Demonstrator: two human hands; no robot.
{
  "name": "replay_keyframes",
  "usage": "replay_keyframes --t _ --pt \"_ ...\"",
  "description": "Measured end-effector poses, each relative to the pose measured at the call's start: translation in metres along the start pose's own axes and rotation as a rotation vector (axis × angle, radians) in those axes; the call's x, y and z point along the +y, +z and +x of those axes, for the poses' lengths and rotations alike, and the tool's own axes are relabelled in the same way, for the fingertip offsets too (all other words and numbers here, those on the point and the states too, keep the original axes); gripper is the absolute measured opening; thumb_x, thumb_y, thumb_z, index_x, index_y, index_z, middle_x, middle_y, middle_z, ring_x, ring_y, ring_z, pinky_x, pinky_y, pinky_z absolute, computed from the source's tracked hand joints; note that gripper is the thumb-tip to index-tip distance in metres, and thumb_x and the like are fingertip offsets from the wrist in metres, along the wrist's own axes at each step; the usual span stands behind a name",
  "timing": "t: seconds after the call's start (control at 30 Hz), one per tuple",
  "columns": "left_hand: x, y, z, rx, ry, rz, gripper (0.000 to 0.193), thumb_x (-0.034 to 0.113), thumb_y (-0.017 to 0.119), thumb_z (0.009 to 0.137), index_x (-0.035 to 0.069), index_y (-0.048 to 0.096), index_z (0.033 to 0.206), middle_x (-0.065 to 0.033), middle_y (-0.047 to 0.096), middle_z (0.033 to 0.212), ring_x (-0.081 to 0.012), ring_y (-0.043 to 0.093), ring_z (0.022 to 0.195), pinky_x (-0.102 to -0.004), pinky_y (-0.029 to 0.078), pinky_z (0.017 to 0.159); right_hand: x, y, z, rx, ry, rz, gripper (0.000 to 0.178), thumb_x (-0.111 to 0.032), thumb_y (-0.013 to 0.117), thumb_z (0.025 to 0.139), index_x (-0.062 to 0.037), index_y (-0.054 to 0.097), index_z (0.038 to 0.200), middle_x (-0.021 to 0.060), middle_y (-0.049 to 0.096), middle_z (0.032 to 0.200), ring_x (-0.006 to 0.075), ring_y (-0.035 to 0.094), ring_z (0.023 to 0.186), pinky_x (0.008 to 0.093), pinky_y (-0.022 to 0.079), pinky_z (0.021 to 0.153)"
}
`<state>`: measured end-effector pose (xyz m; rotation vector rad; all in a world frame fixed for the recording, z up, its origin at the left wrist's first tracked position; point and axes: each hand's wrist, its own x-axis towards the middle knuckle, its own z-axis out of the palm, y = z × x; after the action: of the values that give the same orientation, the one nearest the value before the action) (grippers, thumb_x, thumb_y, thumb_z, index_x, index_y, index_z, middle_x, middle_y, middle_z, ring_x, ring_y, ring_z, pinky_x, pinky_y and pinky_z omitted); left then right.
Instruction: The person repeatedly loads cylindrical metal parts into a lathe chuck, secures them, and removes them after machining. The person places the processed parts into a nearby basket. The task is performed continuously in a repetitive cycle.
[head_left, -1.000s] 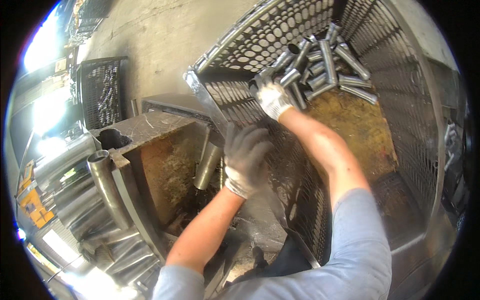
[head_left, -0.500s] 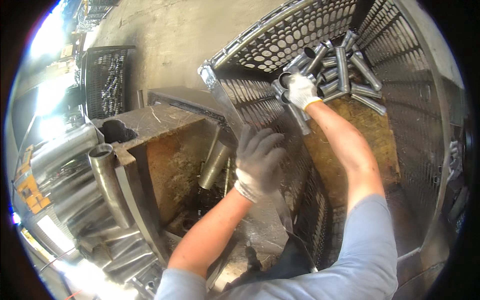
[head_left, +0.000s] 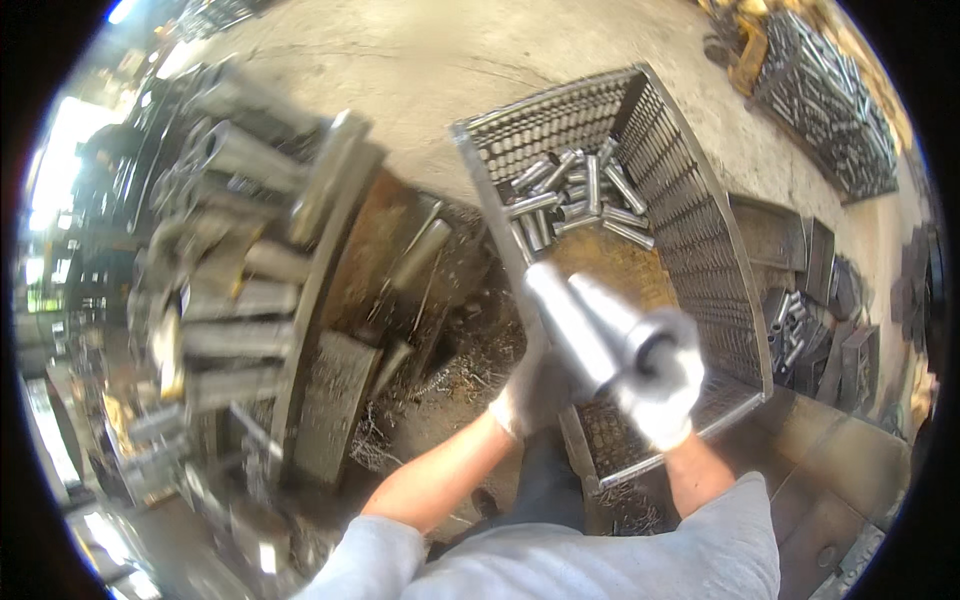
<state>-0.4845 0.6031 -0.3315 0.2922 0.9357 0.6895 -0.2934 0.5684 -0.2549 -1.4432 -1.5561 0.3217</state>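
Two shiny metal tubes, a left one [head_left: 568,325] and a right one [head_left: 608,306], are held side by side in front of my body, blurred by motion. My right hand [head_left: 665,395], in a white glove, is closed on the right tube near its dark open end. The grey-palmed glove of my left hand [head_left: 540,385] is closed against the near end of the left tube, its fingers partly hidden. Beyond them stands a perforated metal bin [head_left: 690,215], with a pile of similar tubes [head_left: 593,185] at its far end.
To the left, a blurred stack of tubes [head_left: 240,335] lies beside a metal-edged bench [head_left: 320,300]. One tube [head_left: 420,255] leans below it. Metal shavings [head_left: 375,445] litter the floor. Another full bin [head_left: 825,110] and trays [head_left: 775,240] stand at the right.
My right hand has come back out of the bin with tubes, and my left hand has met them. The view has swung to the right.
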Motion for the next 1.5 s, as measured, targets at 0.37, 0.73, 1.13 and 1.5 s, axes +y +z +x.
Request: replay_keyframes --t 0.37,0.73,1.13,1.5 --pt "-0.027 -0.179 -0.449 0.066 0.559 -0.145 0.05 0.022 0.078 0.097 0.007 0.062 0.142 -0.0082 0.074 0.122 -0.0229 0.072 0.112 -0.0422 0.056 0.106 -0.331 0.053 -0.212 -0.867 0.418 0.447 0.091 -0.012 0.083 0.08 0.0019 0.041 0.16 0.0182 0.065 0.141 0.0271 0.068 0.122 0.0392 0.058 0.1" --pt "-0.116 -0.325 -0.749 1.251 1.229 0.168 0.041 0.018 0.085 0.089 0.004 0.067 0.123 -0.0046 0.073 0.104 -0.0159 0.07 0.089 -0.0324 0.058 0.081 -0.549 0.187 -0.344 -1.227 -0.599 0.619 0.044 -0.013 0.088 0.076 -0.0062 0.07 0.115 0.0078 0.074 0.105 0.0215 0.073 0.094 0.038 0.061 0.086" --pt "-0.044 -0.476 -0.718 1.293 1.044 0.917 0.056 0.011 0.084 0.081 0.006 0.063 0.132 -0.0077 0.072 0.115 -0.0189 0.068 0.107 -0.0374 0.057 0.098 -0.587 0.281 -0.31 -1.302 -0.565 0.43 0.062 -0.029 0.091 0.079 -0.0052 0.067 0.131 0.0179 0.078 0.11 0.0353 0.078 0.101 0.043 0.063 0.088" --pt "0.042 -0.537 -0.886 2.014 0.678 1.593 0.1 0.014 0.089 0.073 -0.001 0.04 0.159 -0.0273 0.05 0.156 -0.0483 0.043 0.15 -0.0569 0.028 0.13 -0.78 0.416 -0.192 -1.386 -0.979 0.145 0.071 -0.036 0.078 0.089 0.001 0.061 0.147 0.0219 0.074 0.133 0.0318 0.074 0.115 0.0409 0.058 0.103"
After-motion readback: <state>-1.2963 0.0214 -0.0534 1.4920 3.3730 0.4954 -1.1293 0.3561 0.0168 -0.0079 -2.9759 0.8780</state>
